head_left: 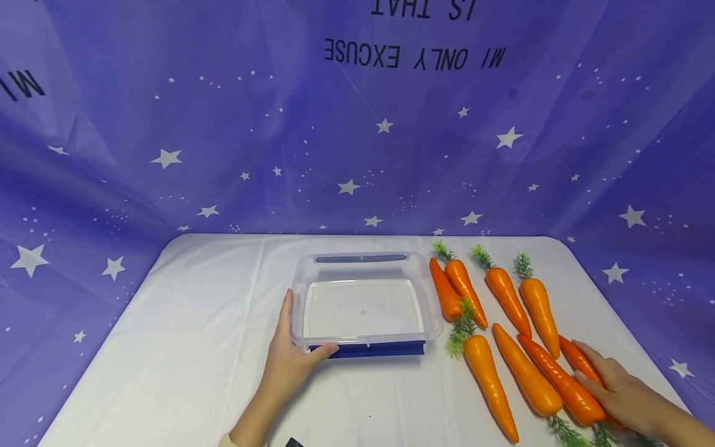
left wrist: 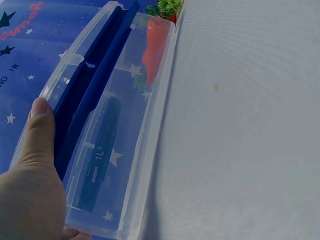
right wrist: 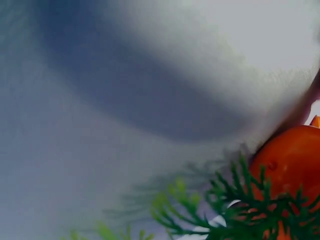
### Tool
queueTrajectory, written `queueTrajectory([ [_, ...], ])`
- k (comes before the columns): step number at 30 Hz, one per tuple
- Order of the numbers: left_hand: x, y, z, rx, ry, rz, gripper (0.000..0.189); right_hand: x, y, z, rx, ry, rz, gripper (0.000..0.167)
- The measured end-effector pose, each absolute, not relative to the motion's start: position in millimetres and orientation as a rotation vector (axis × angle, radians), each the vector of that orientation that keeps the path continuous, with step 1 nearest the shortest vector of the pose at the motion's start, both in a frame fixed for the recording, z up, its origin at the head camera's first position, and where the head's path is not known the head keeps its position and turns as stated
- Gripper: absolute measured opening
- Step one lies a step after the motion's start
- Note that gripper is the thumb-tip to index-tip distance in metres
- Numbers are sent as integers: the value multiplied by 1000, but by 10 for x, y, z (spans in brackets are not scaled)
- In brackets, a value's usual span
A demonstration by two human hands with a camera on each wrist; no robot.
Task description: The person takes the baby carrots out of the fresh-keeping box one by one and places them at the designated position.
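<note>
A clear plastic storage box (head_left: pixel 363 339) with blue latches stands on the table, its inside bare. My left hand (head_left: pixel 292 360) holds its near left corner, thumb over the front rim and fingers along the left side. In the left wrist view the thumb (left wrist: pixel 40 132) lies by the blue latch (left wrist: pixel 95 80). At the table's right side my right hand (head_left: pixel 628 391) grips an orange toy carrot (head_left: pixel 581 360), partly hidden under the fingers. Another carrot (head_left: pixel 564 385) lies right beside it. The right wrist view shows the carrot's thick end (right wrist: pixel 295 160) and green leaves (right wrist: pixel 250 200).
Several more toy carrots lie right of the box, among them one with leaves near the box corner (head_left: pixel 491 385), one at the back (head_left: pixel 508 298) and one further right (head_left: pixel 540 310). A white cloth covers the table (head_left: pixel 184 347); a purple star-printed curtain (head_left: pixel 313 124) surrounds it.
</note>
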State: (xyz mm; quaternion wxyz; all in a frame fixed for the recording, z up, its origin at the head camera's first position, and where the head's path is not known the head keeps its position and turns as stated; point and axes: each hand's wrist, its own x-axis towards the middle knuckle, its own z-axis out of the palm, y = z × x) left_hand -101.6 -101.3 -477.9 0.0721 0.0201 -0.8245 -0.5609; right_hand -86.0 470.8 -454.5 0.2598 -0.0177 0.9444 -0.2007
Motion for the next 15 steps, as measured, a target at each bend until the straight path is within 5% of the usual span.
queueTrajectory([
  [15, -1009, -1090, -4677, 60, -2616, -1561, 132, -886, 4100, -4088, 18, 3027, 19, 75],
])
